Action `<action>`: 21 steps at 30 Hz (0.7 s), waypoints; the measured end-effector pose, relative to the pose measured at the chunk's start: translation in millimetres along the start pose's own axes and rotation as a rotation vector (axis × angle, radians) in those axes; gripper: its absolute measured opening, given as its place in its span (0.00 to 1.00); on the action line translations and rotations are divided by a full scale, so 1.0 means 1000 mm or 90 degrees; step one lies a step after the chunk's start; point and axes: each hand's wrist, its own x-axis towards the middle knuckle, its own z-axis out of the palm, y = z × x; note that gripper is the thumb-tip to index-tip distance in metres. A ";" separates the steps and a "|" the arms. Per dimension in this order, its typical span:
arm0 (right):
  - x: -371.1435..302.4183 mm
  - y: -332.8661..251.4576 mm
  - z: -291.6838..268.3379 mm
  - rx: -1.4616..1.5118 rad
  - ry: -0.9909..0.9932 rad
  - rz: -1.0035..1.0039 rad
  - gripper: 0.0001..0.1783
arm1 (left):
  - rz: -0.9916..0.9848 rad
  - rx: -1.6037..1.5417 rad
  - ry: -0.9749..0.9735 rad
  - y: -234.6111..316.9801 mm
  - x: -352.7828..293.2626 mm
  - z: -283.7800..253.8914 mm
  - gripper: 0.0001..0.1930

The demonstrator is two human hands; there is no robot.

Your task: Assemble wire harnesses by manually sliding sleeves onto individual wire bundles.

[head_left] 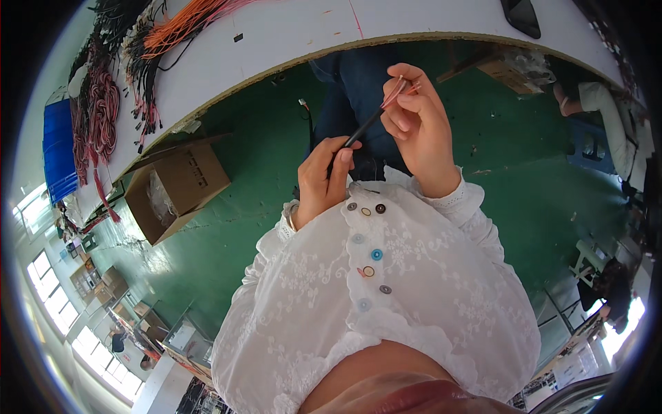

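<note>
A black sheathed cable (365, 129) slants up and to the right between my hands, below the table's near edge. My left hand (323, 176) is closed around its sheath, thumb against fingers. At the upper end, thin reddish and pale wires (394, 95) come out of the sheath. My right hand (426, 124) pinches these wires between thumb and fingers, and their tips stick out past the fingertips. To the left of my hands, a small white connector (302, 102) sits on the end of a dark cable that hangs down behind my left hand; whether it is the same cable, I cannot tell.
The white table (289, 34) curves across the top, with orange wires (181, 29), red-and-black wire bundles (100, 114) and a dark phone-like object (521, 17). An open cardboard box (196, 183) stands on the green floor at left. At right another person's leg (607, 103) shows near a blue stool (591, 146).
</note>
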 end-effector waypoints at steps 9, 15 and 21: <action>-0.007 -0.003 -0.004 -0.211 -0.051 -0.041 0.09 | 0.016 0.008 0.007 -0.004 -0.001 -0.001 0.07; -0.005 0.002 -0.008 -0.241 -0.042 -0.071 0.07 | 0.034 0.029 -0.004 -0.003 0.001 -0.003 0.05; 0.004 0.009 0.003 -0.063 0.009 -0.126 0.09 | 0.096 0.107 0.023 0.000 0.000 0.002 0.04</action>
